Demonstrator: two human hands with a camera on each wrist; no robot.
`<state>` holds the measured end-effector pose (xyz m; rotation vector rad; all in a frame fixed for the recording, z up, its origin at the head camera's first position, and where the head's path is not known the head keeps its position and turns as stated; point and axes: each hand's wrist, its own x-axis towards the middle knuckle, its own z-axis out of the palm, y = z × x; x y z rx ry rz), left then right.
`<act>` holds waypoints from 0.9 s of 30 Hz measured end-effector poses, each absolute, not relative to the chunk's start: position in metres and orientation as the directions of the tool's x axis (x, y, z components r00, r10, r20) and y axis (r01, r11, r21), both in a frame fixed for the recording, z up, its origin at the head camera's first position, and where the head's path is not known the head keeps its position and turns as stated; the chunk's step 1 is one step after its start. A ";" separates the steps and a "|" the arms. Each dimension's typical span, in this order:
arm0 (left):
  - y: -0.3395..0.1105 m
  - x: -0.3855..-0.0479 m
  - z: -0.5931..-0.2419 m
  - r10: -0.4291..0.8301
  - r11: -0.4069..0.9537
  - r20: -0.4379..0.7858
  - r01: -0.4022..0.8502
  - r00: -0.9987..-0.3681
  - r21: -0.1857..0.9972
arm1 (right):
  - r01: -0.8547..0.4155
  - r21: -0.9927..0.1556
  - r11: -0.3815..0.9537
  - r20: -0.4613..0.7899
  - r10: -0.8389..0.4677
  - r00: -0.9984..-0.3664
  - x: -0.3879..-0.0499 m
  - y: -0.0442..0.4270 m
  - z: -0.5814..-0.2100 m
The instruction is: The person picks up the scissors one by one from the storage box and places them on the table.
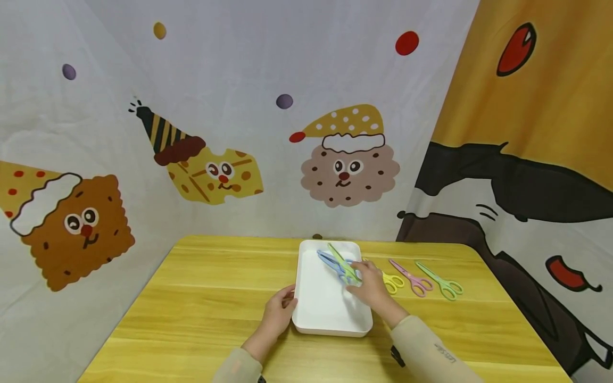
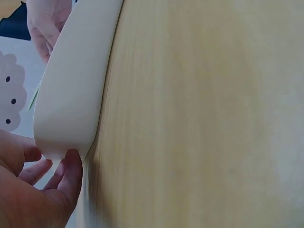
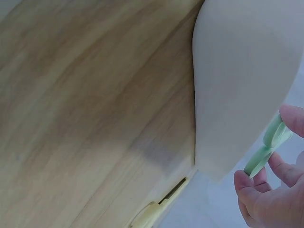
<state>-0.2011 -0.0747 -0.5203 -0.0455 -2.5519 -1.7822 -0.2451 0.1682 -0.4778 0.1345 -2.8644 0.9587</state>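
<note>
A white tray (image 1: 330,331) lies on the wooden table. My left hand (image 1: 279,311) grips its left side; in the left wrist view the thumb and fingers (image 2: 71,175) bend around the tray's end. My right hand (image 1: 371,284) pinches green scissors (image 1: 341,260) by their handle loops, over the tray's right part, blades pointing to the far side. In the right wrist view the green loops (image 3: 266,147) sit between thumb and fingers. Blue scissors (image 1: 329,260) are in the tray, partly covered by the green pair.
Right of the tray lie yellow scissors (image 1: 392,282), partly behind my right hand, then pink scissors (image 1: 412,277) and another green pair of scissors (image 1: 439,279). A printed cloth (image 1: 268,69) hangs behind the table (image 1: 206,298).
</note>
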 end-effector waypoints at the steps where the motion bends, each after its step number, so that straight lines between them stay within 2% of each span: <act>1: -0.075 -0.201 -0.520 0.008 0.344 0.040 0.040 -0.999 0.938 | -0.127 -0.593 0.795 0.143 -0.051 -0.988 -0.245 0.169 -0.478; 27: -0.075 -0.203 -0.523 0.002 0.337 0.028 0.027 -1.000 0.941 | -0.138 -0.584 0.800 0.136 -0.071 -0.988 -0.230 0.202 -0.474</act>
